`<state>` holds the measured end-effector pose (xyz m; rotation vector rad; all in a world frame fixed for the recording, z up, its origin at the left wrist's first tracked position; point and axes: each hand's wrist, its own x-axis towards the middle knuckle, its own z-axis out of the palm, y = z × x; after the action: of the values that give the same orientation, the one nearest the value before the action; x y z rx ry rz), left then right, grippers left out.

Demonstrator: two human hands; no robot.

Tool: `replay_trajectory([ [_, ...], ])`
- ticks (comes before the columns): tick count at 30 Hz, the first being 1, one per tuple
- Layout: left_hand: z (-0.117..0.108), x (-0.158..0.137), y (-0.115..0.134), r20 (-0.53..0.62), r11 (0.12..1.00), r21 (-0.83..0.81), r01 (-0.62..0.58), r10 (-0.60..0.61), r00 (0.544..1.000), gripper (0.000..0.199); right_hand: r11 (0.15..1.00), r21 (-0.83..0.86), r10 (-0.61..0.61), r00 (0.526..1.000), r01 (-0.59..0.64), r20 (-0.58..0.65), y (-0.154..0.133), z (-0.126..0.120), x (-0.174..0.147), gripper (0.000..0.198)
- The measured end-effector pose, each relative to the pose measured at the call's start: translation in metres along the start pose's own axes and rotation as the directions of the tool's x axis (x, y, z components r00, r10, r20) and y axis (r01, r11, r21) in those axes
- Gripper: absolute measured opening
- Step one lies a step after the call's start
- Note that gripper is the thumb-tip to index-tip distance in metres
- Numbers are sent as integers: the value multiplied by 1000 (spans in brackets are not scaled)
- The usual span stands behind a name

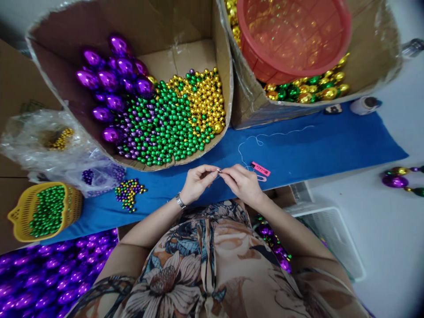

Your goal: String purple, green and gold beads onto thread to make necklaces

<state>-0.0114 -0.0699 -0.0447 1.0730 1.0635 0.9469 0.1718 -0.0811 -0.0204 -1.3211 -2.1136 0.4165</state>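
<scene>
My left hand (196, 182) and my right hand (242, 183) meet at the fingertips over the front edge of the blue cloth (291, 152). Both pinch a small shiny thing (219, 171) between them, too small to make out. Just beyond my right hand lies a pink tool (260, 168) with black marks, and a pink loop (261, 178) shows beside it. From near this tool a thin white thread (259, 139) curls away to the right across the cloth. A small pile of purple, green and gold beads (130, 193) rests left of my left hand.
A cardboard box (185, 31) ahead holds loose beads and large purple balls (107, 80). Right of it, another box (255, 106) carries a red basket (294, 73) over beads. At left are a yellow basket (21, 221) of green beads and plastic bags (24, 132).
</scene>
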Motion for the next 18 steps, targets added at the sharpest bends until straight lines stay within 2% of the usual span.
replay_trajectory([
  [5, 3, -1, 5, -9, 1000, -19, -12, 12, 1000, 28, 996, -90, -11, 1000, 11, -5, -1, 1, -1, 25],
  [8, 2, -2, 6, -10, 998, -11, -66, 66, 998, 25, 984, -169, -55, 998, 51, -18, -2, 1, -2, 24],
  [13, -1, -1, 2, 11, 981, 67, -184, 184, 983, 20, 944, -311, -137, 989, 113, -56, -2, 3, -4, 21],
  [18, -1, 0, 3, -1, 970, 128, -206, 208, 978, 19, 915, -379, -181, 980, 137, -81, -2, 6, -5, 20],
])
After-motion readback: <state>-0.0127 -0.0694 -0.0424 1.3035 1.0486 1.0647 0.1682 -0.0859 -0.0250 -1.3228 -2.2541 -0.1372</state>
